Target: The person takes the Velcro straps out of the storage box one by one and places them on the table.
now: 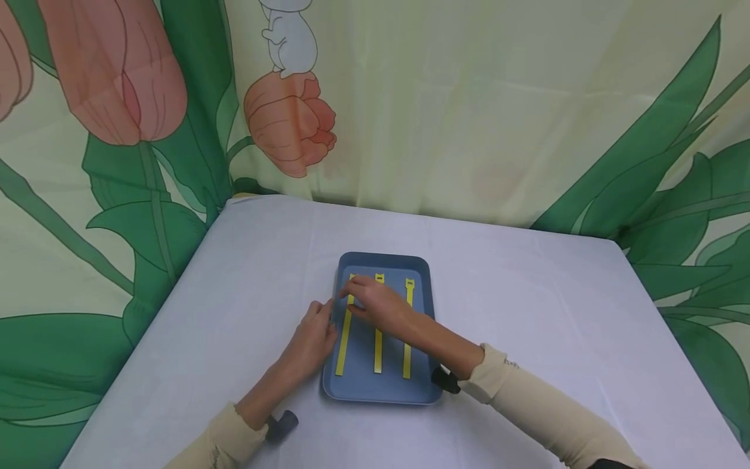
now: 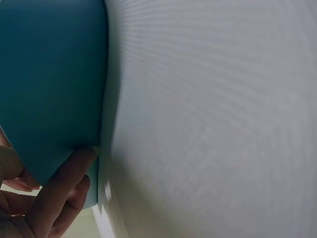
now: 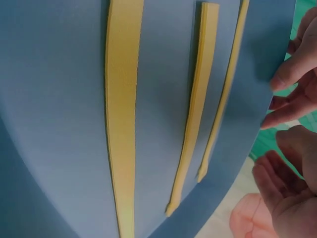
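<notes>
Three yellow cable straps, each with a slotted head, lie lengthwise in a blue tray point(image 1: 363, 388): a left strap point(image 1: 344, 345), a middle strap point(image 1: 378, 355) and a right strap point(image 1: 407, 358). My left hand point(image 1: 310, 340) touches the tray's left side from outside; in the left wrist view its fingers point(image 2: 62, 191) rest against the outer wall. Over the upper left of the tray hovers my right hand point(image 1: 383, 305), partly covering the left and middle straps. Its fingers are loosely bent, and the right wrist view shows nothing held in the right hand point(image 3: 292, 198).
A white cloth point(image 1: 527, 312) covers the table around the tray. Behind it hangs a curtain point(image 1: 439, 111) printed with tulips and leaves. Dark wrist-worn pieces point(image 1: 282, 426) sit by both beige sleeves point(image 1: 539, 404).
</notes>
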### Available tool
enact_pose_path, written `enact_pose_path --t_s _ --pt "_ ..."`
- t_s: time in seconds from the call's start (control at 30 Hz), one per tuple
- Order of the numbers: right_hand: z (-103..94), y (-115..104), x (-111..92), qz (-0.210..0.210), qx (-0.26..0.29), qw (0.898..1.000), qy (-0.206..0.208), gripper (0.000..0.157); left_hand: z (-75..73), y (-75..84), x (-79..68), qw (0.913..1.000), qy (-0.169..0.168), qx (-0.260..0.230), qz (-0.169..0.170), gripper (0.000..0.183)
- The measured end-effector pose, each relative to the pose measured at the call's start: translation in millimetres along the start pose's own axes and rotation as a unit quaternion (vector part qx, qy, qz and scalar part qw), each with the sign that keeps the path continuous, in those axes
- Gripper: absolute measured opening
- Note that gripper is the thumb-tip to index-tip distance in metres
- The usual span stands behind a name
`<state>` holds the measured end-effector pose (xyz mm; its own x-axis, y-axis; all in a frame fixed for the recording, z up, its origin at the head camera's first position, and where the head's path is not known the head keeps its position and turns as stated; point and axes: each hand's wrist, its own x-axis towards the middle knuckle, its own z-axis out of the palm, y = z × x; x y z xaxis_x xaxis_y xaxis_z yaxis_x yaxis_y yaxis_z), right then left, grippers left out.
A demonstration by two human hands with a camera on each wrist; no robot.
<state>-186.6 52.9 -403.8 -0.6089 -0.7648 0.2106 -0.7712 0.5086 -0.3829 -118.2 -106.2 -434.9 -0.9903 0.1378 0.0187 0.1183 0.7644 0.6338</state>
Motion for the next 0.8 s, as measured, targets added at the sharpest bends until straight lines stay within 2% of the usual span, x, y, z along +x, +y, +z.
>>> enact_pose_path --t_s 0.17,0.27,0.5,0.8 --pt "4.8 1.7 1.1 0.021 -0.021 0.998 -0.063 0.032 -0.1 0.3 0.4 1.0 0.004 0.0 -0.004 0.052" --pt "9.1 3.3 2.2 0.021 -0.029 0.996 -0.087 0.034 0.5 0.0 0.8 1.0 0.006 -0.001 -0.007 0.052" --pt "12.9 5.6 4.1 -0.003 -0.032 0.995 -0.094 0.036 1.2 -0.5 1.6 0.9999 0.004 0.0 -0.012 0.054" --pt "12.3 5.0 3.5 -0.02 -0.054 0.991 -0.125 0.037 0.7 0.0 1.5 0.9999 0.006 0.001 -0.012 0.053"
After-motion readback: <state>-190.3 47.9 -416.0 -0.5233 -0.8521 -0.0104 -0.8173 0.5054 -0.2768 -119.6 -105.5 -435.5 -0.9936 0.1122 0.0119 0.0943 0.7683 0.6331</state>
